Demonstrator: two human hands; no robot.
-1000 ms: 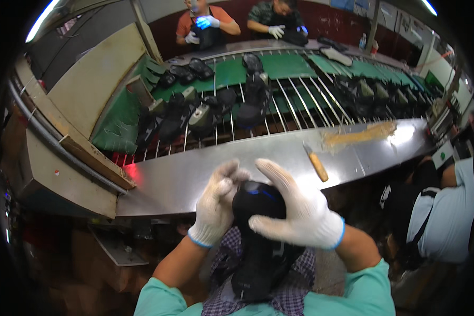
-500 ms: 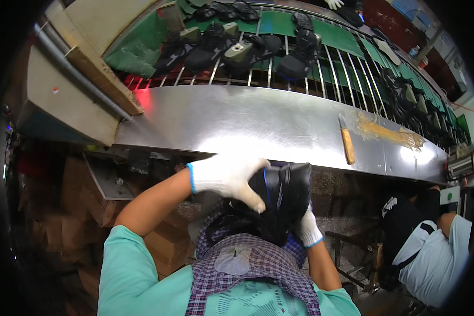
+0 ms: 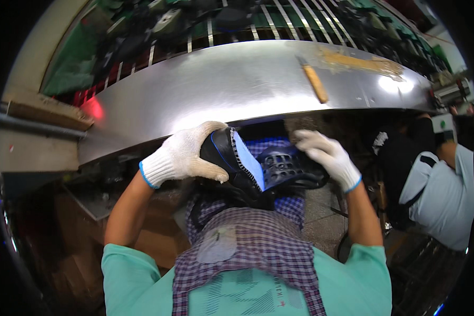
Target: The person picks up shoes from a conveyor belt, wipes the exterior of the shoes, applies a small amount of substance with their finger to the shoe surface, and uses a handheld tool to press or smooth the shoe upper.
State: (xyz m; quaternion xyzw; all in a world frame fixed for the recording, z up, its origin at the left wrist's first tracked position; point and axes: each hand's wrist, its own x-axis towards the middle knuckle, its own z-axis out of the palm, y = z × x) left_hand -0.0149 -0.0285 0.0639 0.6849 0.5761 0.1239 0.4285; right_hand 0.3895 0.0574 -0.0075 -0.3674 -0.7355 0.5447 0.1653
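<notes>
Between my hands is a black shoe spread apart like an open book. Its upper (image 3: 218, 150), with blue piping and a light-blue underside edged by stitching, leans at the left. The black sole (image 3: 287, 167), showing a grid of hollows, lies at the right, meeting the upper low in the middle. My left hand (image 3: 187, 152), in a white glove, is closed round the upper, its thumb on the near side. My right hand (image 3: 326, 155), also gloved, is by the sole's far right edge with fingers stretched out; its thumb is hidden.
A metal ledge (image 3: 210, 79) runs across in front of me, bearing a wooden-handled knife (image 3: 315, 83) and brown tape (image 3: 361, 60). Beyond are metal rods with black shoes (image 3: 231, 18). Another person (image 3: 437, 195) sits at the right. Cardboard (image 3: 147, 239) lies low at the left.
The shoe has opened from its closed-together position, the upper tipping left and the sole right. My right hand has come from behind the shoe to its right. The view has shifted downward.
</notes>
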